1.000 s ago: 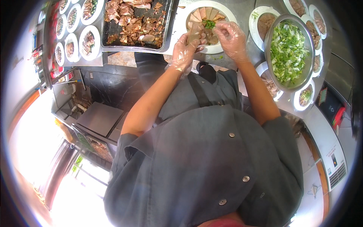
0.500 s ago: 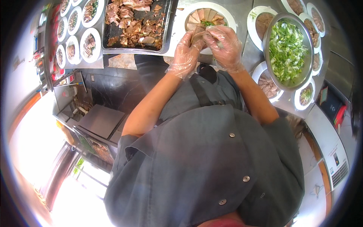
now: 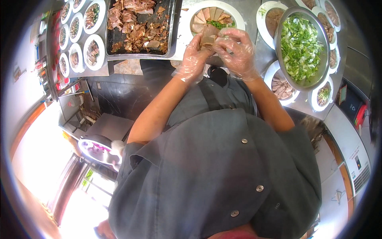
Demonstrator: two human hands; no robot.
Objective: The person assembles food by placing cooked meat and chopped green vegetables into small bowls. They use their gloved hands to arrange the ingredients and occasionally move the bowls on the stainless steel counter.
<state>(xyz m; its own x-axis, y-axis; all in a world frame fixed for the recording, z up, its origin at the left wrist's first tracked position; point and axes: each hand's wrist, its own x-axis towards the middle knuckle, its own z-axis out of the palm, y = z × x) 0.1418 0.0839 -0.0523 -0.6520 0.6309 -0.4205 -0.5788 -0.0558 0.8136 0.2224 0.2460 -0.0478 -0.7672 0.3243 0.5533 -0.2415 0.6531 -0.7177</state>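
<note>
Both my hands wear clear plastic gloves and meet over the near edge of a white plate (image 3: 241, 18). On that plate, sliced meat (image 3: 207, 15) fans round some chopped greens (image 3: 217, 24). My left hand (image 3: 193, 59) is closed on a thin brownish meat slice (image 3: 208, 36), which stands up between the hands. Beside it my right hand (image 3: 238, 53) has its fingers bent into a pinch by the slice's edge; what lies in the fingertips is too small to make out.
Left stands a black tray (image 3: 173, 30) of meat pieces, with several filled plates (image 3: 94, 52) beyond. On the right a steel bowl (image 3: 305, 88) of chopped greens rests over plates of meat (image 3: 281, 88). Behind me at lower left, another person's hand (image 3: 117, 146) holds a round white-rimmed container (image 3: 95, 148).
The meat slice now stands more upright between my hands, and my right fingers have opened a little. Another person's hand and a round container have come into view at lower left.
</note>
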